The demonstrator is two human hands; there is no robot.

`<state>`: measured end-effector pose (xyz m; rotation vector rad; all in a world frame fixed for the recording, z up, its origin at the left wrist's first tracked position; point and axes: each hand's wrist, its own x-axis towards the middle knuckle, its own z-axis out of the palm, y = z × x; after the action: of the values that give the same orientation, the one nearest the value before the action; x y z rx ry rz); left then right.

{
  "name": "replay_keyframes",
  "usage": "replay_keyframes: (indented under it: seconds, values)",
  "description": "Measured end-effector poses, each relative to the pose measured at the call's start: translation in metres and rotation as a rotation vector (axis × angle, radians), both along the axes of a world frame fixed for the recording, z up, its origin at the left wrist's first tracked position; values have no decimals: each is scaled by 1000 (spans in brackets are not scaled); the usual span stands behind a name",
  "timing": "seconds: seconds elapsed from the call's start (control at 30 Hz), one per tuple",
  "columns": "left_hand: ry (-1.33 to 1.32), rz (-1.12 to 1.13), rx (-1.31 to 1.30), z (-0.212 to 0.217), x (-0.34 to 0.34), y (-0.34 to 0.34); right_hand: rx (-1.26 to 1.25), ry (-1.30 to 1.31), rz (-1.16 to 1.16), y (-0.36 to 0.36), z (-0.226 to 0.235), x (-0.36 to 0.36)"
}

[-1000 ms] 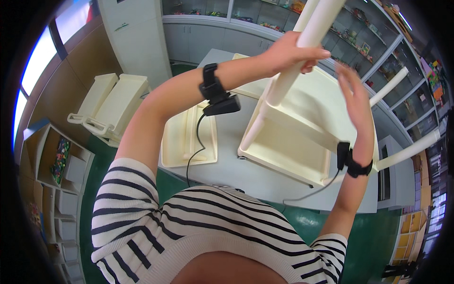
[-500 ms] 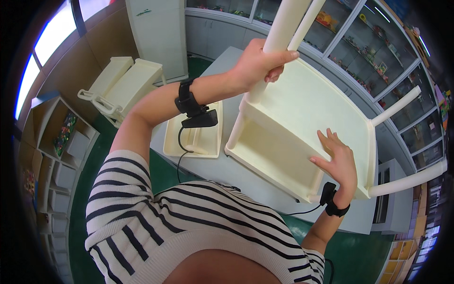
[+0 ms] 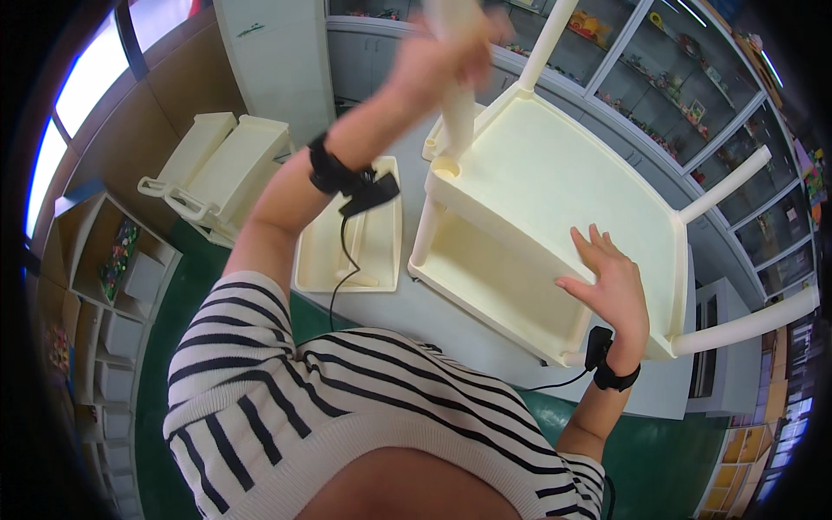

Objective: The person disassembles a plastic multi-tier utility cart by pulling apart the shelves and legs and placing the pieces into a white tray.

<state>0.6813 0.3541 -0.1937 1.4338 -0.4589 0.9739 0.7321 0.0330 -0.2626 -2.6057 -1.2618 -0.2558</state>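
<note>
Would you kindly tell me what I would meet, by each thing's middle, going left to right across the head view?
Open shelves, background trolley, cream tray, left hand around a cream tube, right hand, white boxy cabinet.

Your L hand point(image 3: 446, 56), blurred, grips a cream post point(image 3: 459, 121), lower end near the corner socket point(image 3: 445, 169) of the cream cart point(image 3: 563, 165); your R hand point(image 3: 614, 286), fingers spread, is at its upper tray's near edge. Sm. tray point(image 3: 347, 287) sits L on tbl point(image 3: 423, 314).
</note>
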Motion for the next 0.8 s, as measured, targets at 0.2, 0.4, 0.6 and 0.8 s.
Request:
replay_keyframes:
  seconds: [0.2, 0.4, 0.6, 0.8]
  values:
    - [-391, -209, -298, 108, -27, 121, -35, 1, -66, -9, 1, 2]
    - [1003, 649, 325, -160, -28, 184, 14, 32, -50, -2, 4, -2]
    - [1225, 626, 417, -387, -44, 163, 22, 47, -43, -3, 3, 1]
    - [1503, 653, 404, -434, -26, 146, 69, 98, -61, -6, 5, -1]
